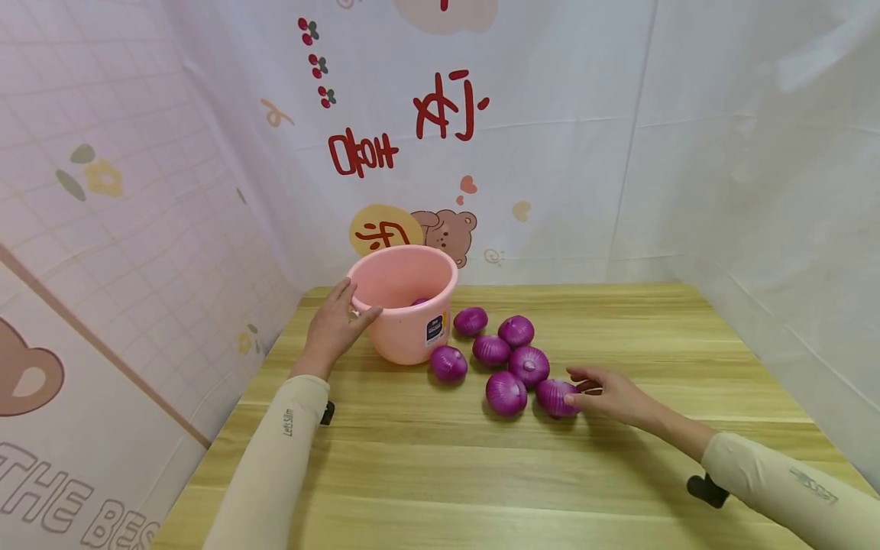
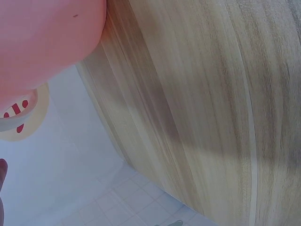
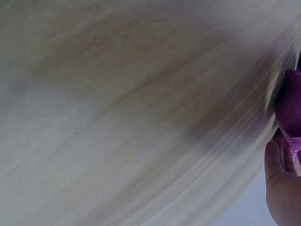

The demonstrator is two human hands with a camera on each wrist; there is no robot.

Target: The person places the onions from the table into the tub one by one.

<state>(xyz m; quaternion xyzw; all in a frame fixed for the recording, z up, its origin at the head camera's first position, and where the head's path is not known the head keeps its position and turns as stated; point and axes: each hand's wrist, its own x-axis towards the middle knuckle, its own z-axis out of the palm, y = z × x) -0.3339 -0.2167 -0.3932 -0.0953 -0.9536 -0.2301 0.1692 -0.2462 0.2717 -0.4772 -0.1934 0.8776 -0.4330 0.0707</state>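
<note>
A pink bucket (image 1: pixel 406 332) with a label on its front stands at the back left of the table. My left hand (image 1: pixel 335 325) rests at the bucket's left rim, thumb and fingers spread and fairly straight. Part of a purple onion (image 1: pixel 421 302) shows inside; the bucket's wall hides the rest. To the bucket's right, several purple onions lie in a loose group. My right hand (image 1: pixel 614 393) is at the right side of the nearest right onion (image 1: pixel 555 399), its thumb and fingers apart and not closed round it. That onion (image 3: pixel 289 106) shows at the edge of the right wrist view.
Another onion (image 1: pixel 448 364) lies close by the bucket's front right. More onions, such as one at the back (image 1: pixel 470 321), sit between bucket and right hand. The wooden table (image 1: pixel 440 473) meets a printed white cloth wall (image 1: pixel 564 153) at the back and sides.
</note>
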